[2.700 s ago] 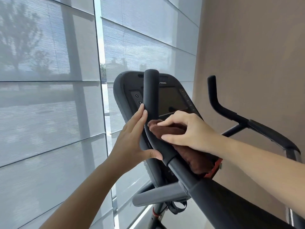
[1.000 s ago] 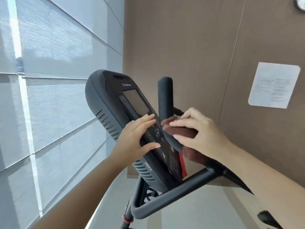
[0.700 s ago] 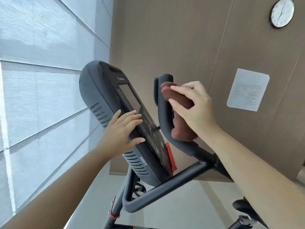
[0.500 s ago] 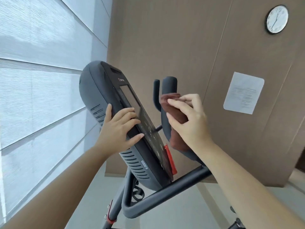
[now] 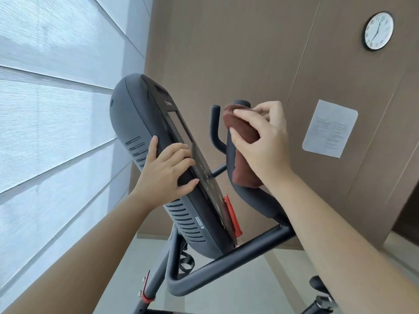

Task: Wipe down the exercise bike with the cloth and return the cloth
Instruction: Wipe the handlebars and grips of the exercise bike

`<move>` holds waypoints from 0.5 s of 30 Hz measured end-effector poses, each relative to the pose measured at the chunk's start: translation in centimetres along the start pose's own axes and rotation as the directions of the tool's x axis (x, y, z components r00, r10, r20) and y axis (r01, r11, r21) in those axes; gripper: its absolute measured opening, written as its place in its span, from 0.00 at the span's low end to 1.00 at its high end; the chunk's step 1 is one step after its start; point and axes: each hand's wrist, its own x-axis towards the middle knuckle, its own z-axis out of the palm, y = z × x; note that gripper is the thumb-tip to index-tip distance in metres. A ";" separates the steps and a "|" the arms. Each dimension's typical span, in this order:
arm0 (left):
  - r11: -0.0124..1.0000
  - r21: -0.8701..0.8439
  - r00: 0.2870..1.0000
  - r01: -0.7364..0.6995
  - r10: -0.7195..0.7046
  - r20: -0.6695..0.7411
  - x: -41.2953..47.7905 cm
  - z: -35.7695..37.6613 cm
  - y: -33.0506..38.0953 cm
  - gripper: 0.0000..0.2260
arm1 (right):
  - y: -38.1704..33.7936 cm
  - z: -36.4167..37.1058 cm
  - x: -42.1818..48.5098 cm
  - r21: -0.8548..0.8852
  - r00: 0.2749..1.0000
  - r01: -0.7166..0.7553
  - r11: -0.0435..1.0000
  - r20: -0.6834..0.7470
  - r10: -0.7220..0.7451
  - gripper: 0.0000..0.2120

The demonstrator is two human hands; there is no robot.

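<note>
The exercise bike's dark grey console [image 5: 140,123] tilts across the middle of the view on a black frame [image 5: 226,257]. My left hand [image 5: 167,171] grips the console's edge, thumb behind and fingers on the button panel. My right hand [image 5: 263,141] presses a brown cloth [image 5: 242,173] around the upright handlebar grip [image 5: 251,200], near its top end. The cloth covers the upper grip and hangs down below my palm. A second, thinner handlebar horn [image 5: 214,125] stands just left of it.
A window wall with pale blinds [image 5: 56,109] fills the left. A brown panelled wall [image 5: 238,53] stands behind the bike, with a round clock [image 5: 378,30] and a white paper notice [image 5: 330,129]. Light floor tiles [image 5: 260,286] show below.
My right hand has slid the cloth up and down the handlebar grip and is now near its top. My left hand shifted from the handlebar to the console's edge. My view swung right.
</note>
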 end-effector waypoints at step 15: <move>1.000 -0.010 1.000 -0.015 0.015 0.011 0.0 -0.1 -0.2 0.14 | 0.9 -2.8 -0.9 0.094 0.993 0.032 0.995 0.109 -0.042 0.14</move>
